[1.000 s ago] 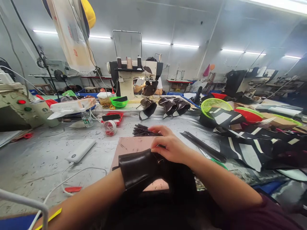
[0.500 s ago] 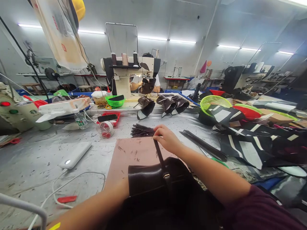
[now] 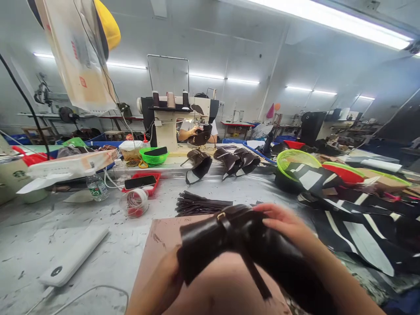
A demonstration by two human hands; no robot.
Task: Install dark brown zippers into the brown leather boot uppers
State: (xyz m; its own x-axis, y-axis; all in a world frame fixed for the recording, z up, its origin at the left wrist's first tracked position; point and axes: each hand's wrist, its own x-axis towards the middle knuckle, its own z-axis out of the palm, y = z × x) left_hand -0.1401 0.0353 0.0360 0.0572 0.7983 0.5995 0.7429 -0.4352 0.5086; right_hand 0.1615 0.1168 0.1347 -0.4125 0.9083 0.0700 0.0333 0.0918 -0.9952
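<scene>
A dark brown leather boot upper (image 3: 203, 249) is held up over a pink board (image 3: 154, 245). Its small gold buckle (image 3: 221, 216) faces up, and a strap (image 3: 257, 275) hangs loose below. My left hand (image 3: 169, 269) holds the open end at the left, its fingers mostly hidden by the leather. At the other side, my right hand (image 3: 282, 221) is closed over the upper's top edge, slightly blurred. A bundle of dark leather strips (image 3: 200, 204) lies just beyond the board.
Three similar boot uppers (image 3: 198, 165) stand at the back before a sewing machine (image 3: 167, 127), where another person works. Left are a white power bank (image 3: 75, 258), a bottle (image 3: 96, 186) and a red tray (image 3: 154, 186). Cut leather pieces (image 3: 364, 236) and a yellow-green basket (image 3: 298, 159) occupy the right.
My right hand has let go of the strap end and taken hold of the upper. The upper has been raised and turned, and its strap now hangs down towards me.
</scene>
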